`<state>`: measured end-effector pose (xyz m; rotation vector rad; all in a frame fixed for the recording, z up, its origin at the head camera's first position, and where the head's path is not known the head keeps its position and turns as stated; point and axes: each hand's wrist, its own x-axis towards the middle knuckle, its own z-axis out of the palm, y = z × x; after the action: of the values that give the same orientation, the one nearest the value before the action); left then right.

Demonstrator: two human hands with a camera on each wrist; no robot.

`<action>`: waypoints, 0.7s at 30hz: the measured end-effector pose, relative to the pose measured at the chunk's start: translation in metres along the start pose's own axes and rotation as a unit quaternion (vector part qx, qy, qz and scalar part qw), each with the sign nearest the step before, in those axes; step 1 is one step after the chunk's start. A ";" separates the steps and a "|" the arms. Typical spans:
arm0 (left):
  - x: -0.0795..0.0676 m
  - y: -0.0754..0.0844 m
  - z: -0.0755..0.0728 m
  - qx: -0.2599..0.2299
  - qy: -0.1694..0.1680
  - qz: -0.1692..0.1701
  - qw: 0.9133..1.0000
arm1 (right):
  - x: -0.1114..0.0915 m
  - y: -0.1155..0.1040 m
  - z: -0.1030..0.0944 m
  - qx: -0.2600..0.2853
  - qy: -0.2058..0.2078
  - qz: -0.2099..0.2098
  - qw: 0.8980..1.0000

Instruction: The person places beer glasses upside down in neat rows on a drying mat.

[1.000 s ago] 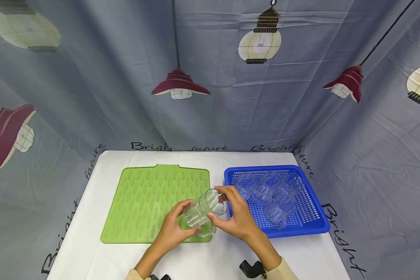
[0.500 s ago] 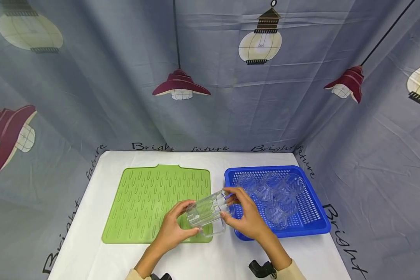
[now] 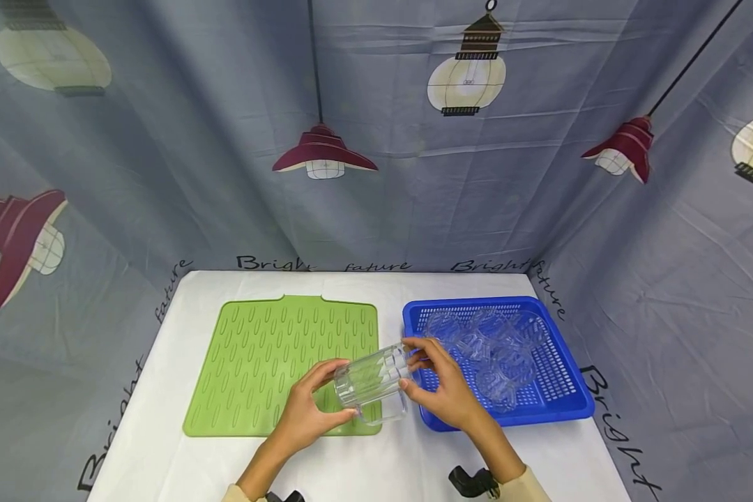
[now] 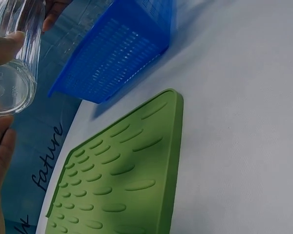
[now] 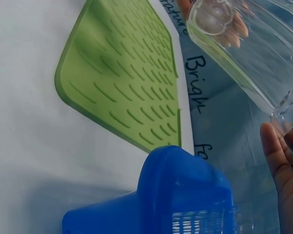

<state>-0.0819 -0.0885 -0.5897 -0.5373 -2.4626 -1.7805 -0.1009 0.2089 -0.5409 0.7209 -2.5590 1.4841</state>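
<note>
A clear mug with ribbed sides (image 3: pixel 373 376) is held in the air, tilted on its side, over the right front of the green mat (image 3: pixel 276 362). Its handle (image 3: pixel 385 413) hangs on the lower side. My left hand (image 3: pixel 305 404) grips the base end between thumb and fingers; the left wrist view shows the round base (image 4: pixel 12 90) between them. At the rim end, my right hand (image 3: pixel 442 387) pinches the mug with thumb and fingers, beside the blue basket (image 3: pixel 505 418). In the right wrist view the mug (image 5: pixel 249 53) partly covers the left fingers behind it.
Several clear glass vessels (image 3: pixel 498 369) lie close together in the blue basket on the right. The ridged mat lies flat on the white tabletop (image 3: pixel 163 467), left of the basket. A grey printed curtain (image 3: pixel 376 216) surrounds the table at the back and sides.
The mug has turned from its rim facing up and rightward to lying more sideways, rim to the right. My right hand has shifted a little right; the left has stayed nearly in place.
</note>
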 end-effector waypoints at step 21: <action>-0.002 -0.002 -0.003 -0.052 0.015 0.014 0.998 | -0.003 0.012 0.006 0.055 -0.002 0.003 0.998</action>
<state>-0.0814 -0.0925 -0.5910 -0.5458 -2.3417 -1.8993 -0.1023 0.2101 -0.5546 0.7312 -2.5001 1.6376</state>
